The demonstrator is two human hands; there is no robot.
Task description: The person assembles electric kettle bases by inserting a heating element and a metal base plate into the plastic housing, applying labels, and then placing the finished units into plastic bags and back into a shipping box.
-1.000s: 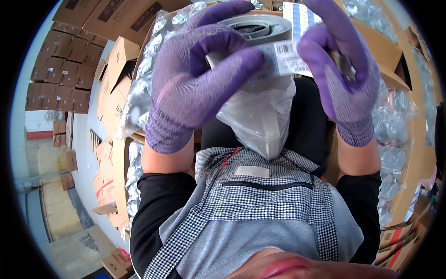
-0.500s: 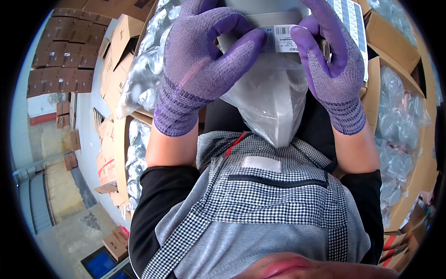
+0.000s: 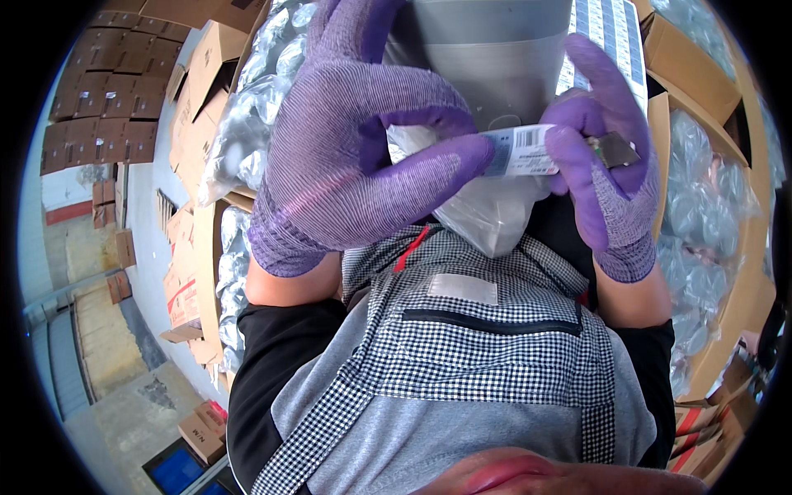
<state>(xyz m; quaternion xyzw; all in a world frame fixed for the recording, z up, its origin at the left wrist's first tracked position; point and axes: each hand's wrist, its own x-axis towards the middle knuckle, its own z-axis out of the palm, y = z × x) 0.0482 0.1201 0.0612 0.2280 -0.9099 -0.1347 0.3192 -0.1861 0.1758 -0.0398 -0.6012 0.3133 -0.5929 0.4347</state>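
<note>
Both my hands wear purple coated gloves. Between them a white label sticker (image 3: 518, 152) with a barcode is stretched. My left hand (image 3: 363, 148) pinches the label's left end between thumb and index finger, its other fingers raised. The right end is pinched by my right hand (image 3: 606, 157), which also has a small flat metal piece (image 3: 617, 150) tucked at its fingers; its exact kind is unclear. Behind the label stands a smooth grey container (image 3: 487, 54), partly hidden by my hands. A clear plastic bag (image 3: 492, 216) hangs below the label, over my lap.
A sheet of printed labels (image 3: 612, 41) lies behind my right hand. Open cartons with clear-wrapped items (image 3: 697, 219) stand at the right, and more wrapped items (image 3: 264, 103) at the left. Stacked brown cartons (image 3: 107, 91) fill the far left.
Both hands have moved toward my body with the label, away from the grey container. More of the container's wall now shows. The metal piece at my right hand is more exposed.
</note>
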